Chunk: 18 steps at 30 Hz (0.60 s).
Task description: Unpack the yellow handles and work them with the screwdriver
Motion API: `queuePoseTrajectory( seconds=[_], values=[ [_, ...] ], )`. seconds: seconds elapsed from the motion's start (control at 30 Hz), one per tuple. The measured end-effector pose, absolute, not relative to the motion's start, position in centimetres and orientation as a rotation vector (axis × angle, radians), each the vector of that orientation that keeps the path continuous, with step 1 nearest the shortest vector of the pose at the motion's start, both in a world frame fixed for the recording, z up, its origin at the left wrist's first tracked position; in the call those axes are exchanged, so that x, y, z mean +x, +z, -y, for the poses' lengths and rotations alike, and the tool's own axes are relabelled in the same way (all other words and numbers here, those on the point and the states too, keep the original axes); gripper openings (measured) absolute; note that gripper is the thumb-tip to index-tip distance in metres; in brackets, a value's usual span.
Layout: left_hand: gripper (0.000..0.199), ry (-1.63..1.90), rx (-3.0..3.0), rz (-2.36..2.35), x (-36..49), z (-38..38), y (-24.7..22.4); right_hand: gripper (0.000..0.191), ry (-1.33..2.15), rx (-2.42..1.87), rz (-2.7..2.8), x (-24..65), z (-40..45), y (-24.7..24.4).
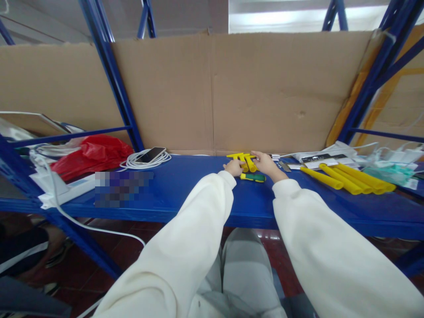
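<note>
Several yellow T-shaped pieces (250, 164) lie together near the back of the blue shelf, between my two hands. My left hand (234, 168) has its fingers curled against their left side. From the right, my right hand (265, 164) grips the group with thumb and fingers close together. Parts of the pieces are hidden behind my fingers. Just in front of them lies a screwdriver (253, 177) with a green and yellow handle, touched by neither hand.
Several yellow tubes (347, 180) lie on the shelf (198, 194) at the right, near white packets and a green bag (391, 173). At the left are a phone (152, 154) on a coiled white cable (132, 163) and a red bag (96, 154). Cardboard (265, 88) closes the back.
</note>
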State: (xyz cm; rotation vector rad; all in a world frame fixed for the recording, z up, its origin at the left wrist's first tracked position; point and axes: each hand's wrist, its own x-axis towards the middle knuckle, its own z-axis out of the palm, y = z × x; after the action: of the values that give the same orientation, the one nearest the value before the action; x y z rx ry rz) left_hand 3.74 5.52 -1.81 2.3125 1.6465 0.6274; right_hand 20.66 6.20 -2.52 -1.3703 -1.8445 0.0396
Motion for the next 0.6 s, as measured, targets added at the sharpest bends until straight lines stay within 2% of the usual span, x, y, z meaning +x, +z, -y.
queuePoseTrajectory(
  seconds=[0.43,0.6],
  values=[
    [0.047,0.61,2.329,-1.587,3.4,-5.4,-1.8,0.047,0.004,-1.434,1.847,20.3,-5.9,-2.3],
    [0.049,0.835,2.254,-1.504,2.8,-5.6,-1.5,0.036,-0.153,-1.767,1.527,21.7,-4.2,-0.8]
  ],
)
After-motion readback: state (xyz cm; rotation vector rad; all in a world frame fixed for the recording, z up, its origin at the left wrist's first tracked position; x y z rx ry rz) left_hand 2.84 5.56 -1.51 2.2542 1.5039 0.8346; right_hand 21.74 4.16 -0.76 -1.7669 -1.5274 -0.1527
